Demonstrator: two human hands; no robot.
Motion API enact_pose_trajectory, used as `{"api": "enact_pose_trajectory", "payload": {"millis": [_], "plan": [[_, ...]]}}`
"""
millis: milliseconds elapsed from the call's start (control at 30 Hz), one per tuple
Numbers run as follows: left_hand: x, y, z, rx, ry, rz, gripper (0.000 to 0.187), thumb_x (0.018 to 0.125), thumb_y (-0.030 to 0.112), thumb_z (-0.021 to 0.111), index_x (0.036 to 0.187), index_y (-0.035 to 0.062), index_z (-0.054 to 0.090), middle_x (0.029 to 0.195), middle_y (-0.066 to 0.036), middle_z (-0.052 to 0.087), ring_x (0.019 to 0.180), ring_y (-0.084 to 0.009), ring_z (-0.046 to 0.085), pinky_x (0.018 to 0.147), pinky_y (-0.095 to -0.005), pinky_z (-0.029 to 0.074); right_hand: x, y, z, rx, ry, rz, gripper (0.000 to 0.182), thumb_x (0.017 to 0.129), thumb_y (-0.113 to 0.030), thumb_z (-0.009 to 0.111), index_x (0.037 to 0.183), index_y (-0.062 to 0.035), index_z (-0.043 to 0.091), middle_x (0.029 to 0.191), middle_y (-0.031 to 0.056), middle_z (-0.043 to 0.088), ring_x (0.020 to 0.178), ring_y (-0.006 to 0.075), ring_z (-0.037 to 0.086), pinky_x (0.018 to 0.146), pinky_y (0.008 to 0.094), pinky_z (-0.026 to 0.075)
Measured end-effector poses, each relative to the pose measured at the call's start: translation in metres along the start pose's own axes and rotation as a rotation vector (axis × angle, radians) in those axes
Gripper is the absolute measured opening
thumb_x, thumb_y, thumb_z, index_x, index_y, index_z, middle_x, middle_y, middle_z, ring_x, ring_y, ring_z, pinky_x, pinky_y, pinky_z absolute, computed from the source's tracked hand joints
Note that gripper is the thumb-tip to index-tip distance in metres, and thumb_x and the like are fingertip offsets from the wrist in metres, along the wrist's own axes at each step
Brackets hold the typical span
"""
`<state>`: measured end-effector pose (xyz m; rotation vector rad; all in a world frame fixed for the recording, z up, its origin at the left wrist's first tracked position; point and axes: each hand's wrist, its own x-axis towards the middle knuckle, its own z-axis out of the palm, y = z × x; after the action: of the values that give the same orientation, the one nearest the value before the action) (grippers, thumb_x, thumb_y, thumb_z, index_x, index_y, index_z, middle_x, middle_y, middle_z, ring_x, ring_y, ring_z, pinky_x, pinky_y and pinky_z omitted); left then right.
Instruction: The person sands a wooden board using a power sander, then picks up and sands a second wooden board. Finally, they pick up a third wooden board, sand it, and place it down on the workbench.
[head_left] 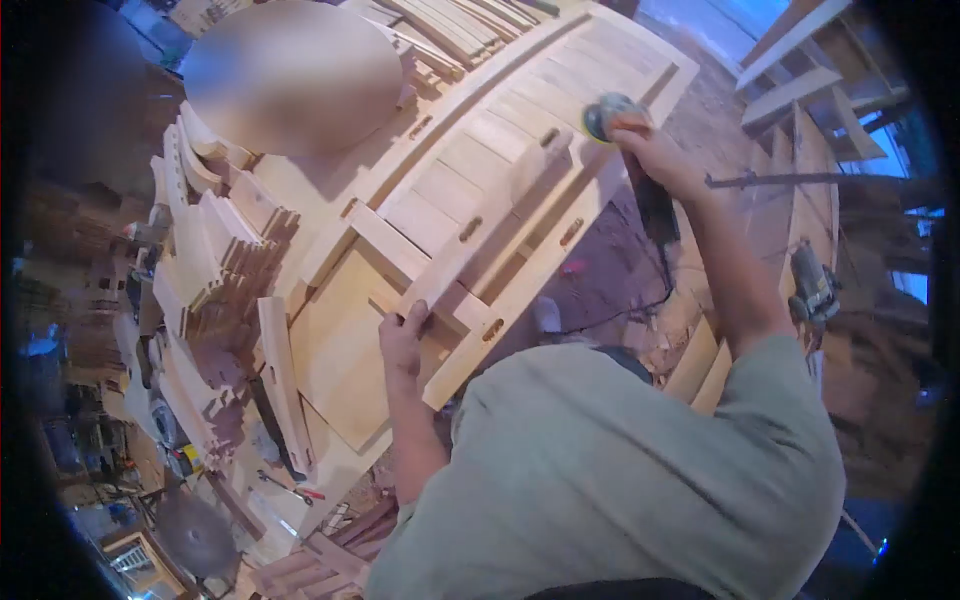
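My right hand [645,145] is closed round a power sander [606,116] with a green-edged round pad, at the upper right of a pale wooden panel frame [480,150]. The sander is on or just over the frame's wood; the exact contact is hidden. A dark hose or cord hangs below that hand. My left hand [402,340] grips the near left end of a long curved board [500,225] with oval slots, which lies across the frame. Another slotted rail [530,278] runs beside it, nearer to my body.
Stacked cut wood pieces [225,240] stand on the left, and long strips [450,30] lie at the top. Pliers [285,487] rest on the lower left table. Another power tool [813,285] is at the right, near a wooden rack [800,90]. A blurred oval covers part of the upper left.
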<state>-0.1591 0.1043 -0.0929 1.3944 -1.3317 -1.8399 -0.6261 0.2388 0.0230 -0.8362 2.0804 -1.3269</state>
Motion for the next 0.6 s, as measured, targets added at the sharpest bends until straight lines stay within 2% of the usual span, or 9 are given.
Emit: {"api": "enact_pose_trajectory", "payload": {"millis": [67,133,200,367,433,467,500,533,600], "plan": [[-0.001,-0.008,-0.004,0.188,0.070,0.044,0.041,0.086,0.015,0.072,0.118,-0.0065,0.057,0.106,-0.010,0.067,0.091,-0.0191,0.066,0.082,-0.0342,0.055,-0.015,0.003,-0.010,0.122,0.094,0.045,0.031,0.088,-0.032,0.064,0.105,-0.0061,0.065,0.083,0.0006,0.059,0.069,0.0111,0.055,0.062,0.0281,0.046],[-0.011,-0.027,-0.007,0.161,0.146,0.404,0.041,0.081,0.003,0.075,0.117,-0.0043,0.058,0.110,-0.010,0.066,0.097,-0.0166,0.064,0.085,-0.0328,0.053,-0.036,-0.003,-0.012,0.182,0.102,0.139,0.032,0.090,-0.028,0.062,0.113,-0.0060,0.061,0.085,0.0016,0.058,0.069,0.0114,0.056,0.060,0.0264,0.047],[-0.025,-0.015,0.003,0.148,0.175,0.397,0.045,0.078,-0.001,0.075,0.119,-0.0027,0.057,0.113,-0.010,0.065,0.101,-0.0163,0.063,0.087,-0.0324,0.053,-0.058,-0.016,-0.014,0.276,0.032,0.184,0.038,0.087,-0.032,0.067,0.113,-0.0049,0.065,0.092,0.0010,0.060,0.082,0.0100,0.055,0.073,0.0280,0.046],[-0.030,0.022,0.042,0.368,0.183,0.355,0.056,0.077,-0.008,0.074,0.128,-0.0007,0.051,0.120,-0.010,0.061,0.110,-0.0175,0.060,0.093,-0.0302,0.050,-0.066,-0.042,0.012,0.075,-0.142,0.130,0.040,0.089,-0.031,0.066,0.116,-0.0022,0.063,0.091,0.0002,0.061,0.081,0.0104,0.056,0.074,0.0272,0.046],[-0.023,0.021,0.054,0.043,0.100,0.319,0.043,0.090,0.009,0.066,0.128,-0.0018,0.050,0.119,-0.012,0.061,0.112,-0.0210,0.060,0.097,-0.0330,0.048,-0.068,-0.055,0.030,-0.039,-0.218,0.087,0.040,0.089,-0.030,0.066,0.116,-0.0011,0.063,0.091,0.0002,0.062,0.080,0.0105,0.056,0.073,0.0266,0.046],[-0.017,0.021,0.053,0.029,0.109,0.314,0.043,0.090,0.009,0.066,0.128,-0.0018,0.050,0.119,-0.012,0.061,0.112,-0.0210,0.060,0.097,-0.0330,0.048,-0.071,-0.063,0.040,-0.101,-0.303,0.060,0.039,0.090,-0.030,0.065,0.115,-0.0002,0.063,0.092,0.0009,0.062,0.080,0.0102,0.057,0.072,0.0260,0.046],[-0.012,0.019,0.049,-0.329,0.042,0.232,0.041,0.096,0.022,0.057,0.127,-0.0037,0.051,0.120,-0.013,0.061,0.112,-0.0234,0.060,0.098,-0.0349,0.047,-0.074,-0.070,0.049,-0.167,-0.391,0.033,0.039,0.090,-0.030,0.064,0.115,0.0008,0.062,0.092,0.0016,0.063,0.080,0.0099,0.058,0.071,0.0255,0.047],[-0.010,0.015,0.045,-0.688,-0.020,0.145,0.048,0.101,0.036,0.048,0.126,-0.0055,0.051,0.120,-0.015,0.061,0.113,-0.0257,0.060,0.100,-0.0368,0.046,-0.078,-0.077,0.057,-0.184,-0.411,0.033,0.039,0.090,-0.030,0.064,0.115,0.0008,0.062,0.092,0.0016,0.063,0.080,0.0099,0.058,0.071,0.0255,0.047],[-0.005,0.003,0.038,-0.864,0.002,0.015,0.059,0.102,0.045,0.039,0.128,-0.0069,0.050,0.121,-0.016,0.061,0.113,-0.0278,0.060,0.100,-0.0387,0.045,-0.084,-0.086,0.077,-0.245,-0.496,0.091,0.040,0.090,-0.030,0.064,0.114,0.0027,0.062,0.091,0.0040,0.064,0.081,0.0102,0.059,0.073,0.0263,0.048]]}}
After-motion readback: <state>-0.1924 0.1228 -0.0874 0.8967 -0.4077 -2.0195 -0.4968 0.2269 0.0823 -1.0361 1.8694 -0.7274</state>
